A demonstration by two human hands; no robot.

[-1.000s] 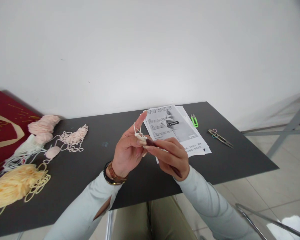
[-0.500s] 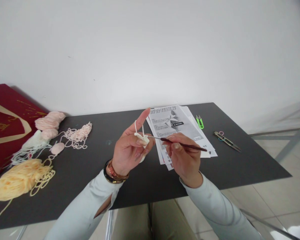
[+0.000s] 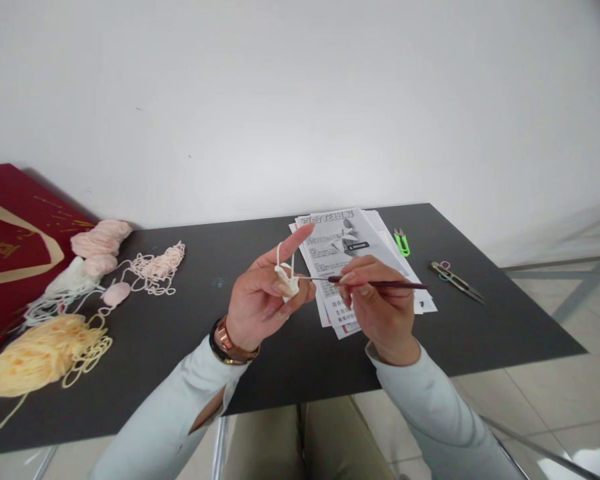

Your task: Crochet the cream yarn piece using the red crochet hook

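Observation:
Between the thumb and fingers of my left hand (image 3: 254, 300) is a small piece of white crochet work (image 3: 289, 285). White yarn (image 3: 280, 252) loops around its raised, outstretched index finger. My right hand (image 3: 383, 307) grips a crochet hook (image 3: 395, 285) by its dark brown handle, held nearly level. The hook's thin metal shaft points left and reaches the crochet piece. Its tip is too small to make out against the stitches. Both hands are above the table, the right one partly over printed sheets (image 3: 325, 253).
On the black table (image 3: 180, 360), green thread snips (image 3: 401, 242) and metal snips (image 3: 457, 282) lie to the right. Pink yarn (image 3: 100, 241), pale yarn (image 3: 70, 287) and yellow yarn (image 3: 40, 357) lie at left beside a red bag (image 3: 10, 293). A wall (image 3: 300, 120) stands behind.
Both hands have shifted a little to the right with the crochet piece and hook. The hook now lies more level, and the left index finger tilts further right.

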